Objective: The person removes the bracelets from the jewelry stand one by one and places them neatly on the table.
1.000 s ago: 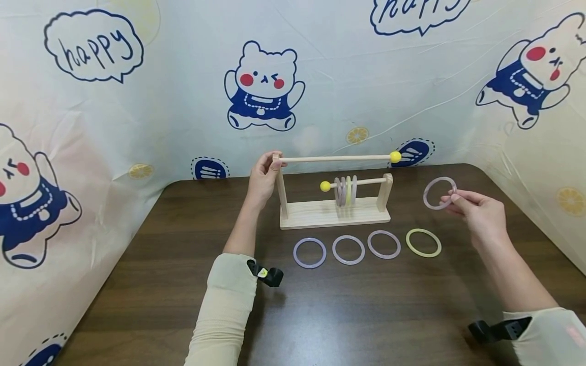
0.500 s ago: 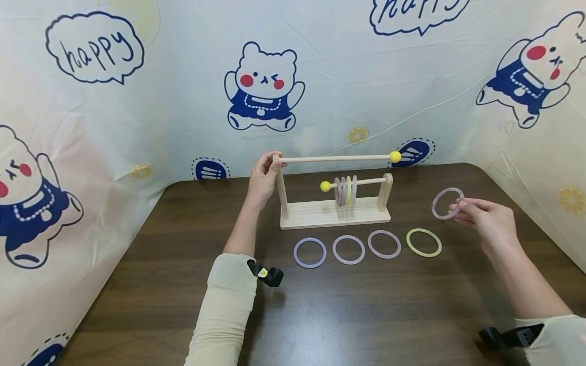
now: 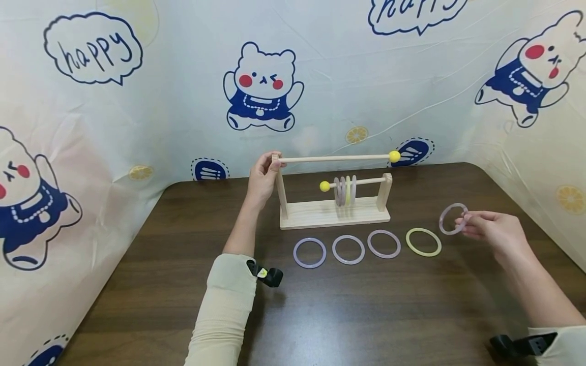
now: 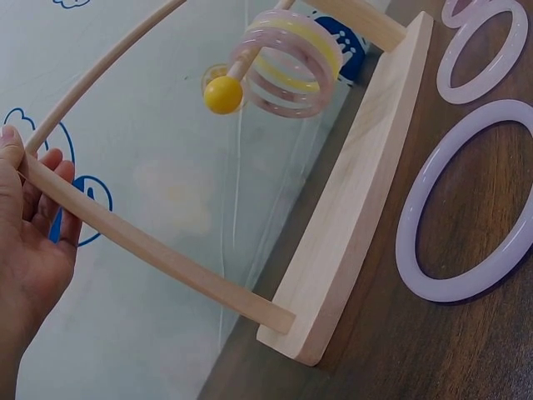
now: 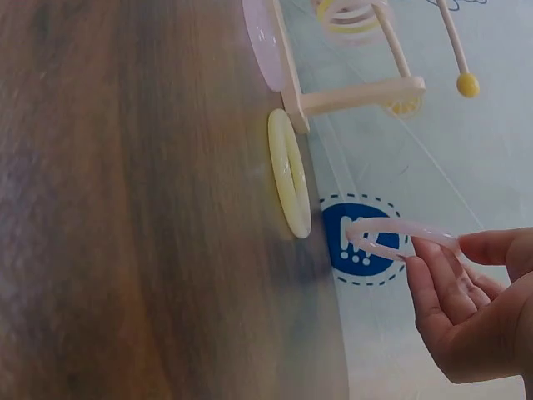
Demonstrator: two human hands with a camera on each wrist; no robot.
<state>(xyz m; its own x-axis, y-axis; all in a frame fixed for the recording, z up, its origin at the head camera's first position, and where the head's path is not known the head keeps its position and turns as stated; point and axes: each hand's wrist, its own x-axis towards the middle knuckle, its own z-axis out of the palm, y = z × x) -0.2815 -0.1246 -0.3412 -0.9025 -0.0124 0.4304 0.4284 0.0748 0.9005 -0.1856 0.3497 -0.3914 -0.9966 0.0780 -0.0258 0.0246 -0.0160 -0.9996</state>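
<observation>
My left hand (image 3: 262, 178) grips the top of the tall left post of a wooden rack (image 3: 334, 213), thumb in front. From that post a long rod with a yellow ball end (image 3: 394, 156) runs right. On the shorter lower rod hang several rings (image 3: 344, 191), pinkish and one yellow. My right hand (image 3: 501, 235) pinches a pale pink ring (image 5: 400, 227) between thumb and fingers, held above the table at the right. In a row before the rack lie a purple ring (image 3: 298, 260), two lilac rings (image 3: 336, 255) and a yellow ring (image 3: 412, 248), the last nearest my right hand.
The brown wooden table (image 3: 348, 315) extends toward me and to both sides. Behind it and at its sides hangs a printed cloth (image 3: 183, 91) with cartoon bears. Dark wrist cameras sit on both sleeves.
My right hand has moved right and toward me with the pink ring, from beside the rack to beyond the yellow ring. My left hand stays on the post.
</observation>
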